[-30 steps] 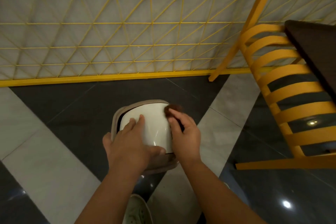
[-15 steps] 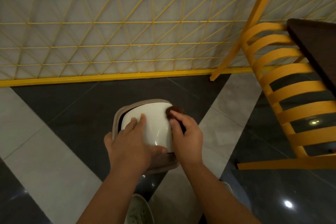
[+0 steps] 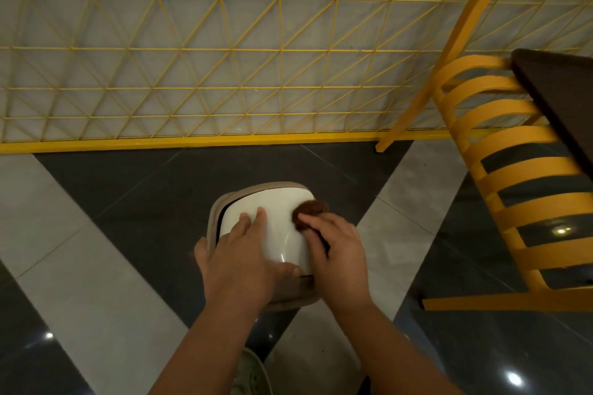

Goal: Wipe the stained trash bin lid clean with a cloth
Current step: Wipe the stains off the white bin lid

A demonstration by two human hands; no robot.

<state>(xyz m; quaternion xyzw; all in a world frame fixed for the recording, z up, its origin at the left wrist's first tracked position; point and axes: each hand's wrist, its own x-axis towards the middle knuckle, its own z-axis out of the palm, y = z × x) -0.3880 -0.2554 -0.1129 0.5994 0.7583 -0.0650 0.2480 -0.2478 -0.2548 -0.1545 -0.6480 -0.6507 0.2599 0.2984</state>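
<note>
Wiping is the step in hand, judging by the cloth on the lid. Bin sits on the floor just in front of the person, white lid on top. Left hand lies flat & open on the lid, bracing it. Right hand presses a brown cloth w/ curled fingers at the lid's right edge. Next: prob. sweep across the rest; no stain visible.

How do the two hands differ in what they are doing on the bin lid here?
The left hand lies flat and empty on the white lid, fingers spread, bracing it; the right hand is curled around a brown cloth. The left hand covers the lid's near left part; the right hand works at its right edge. Both touch the lid.
</note>
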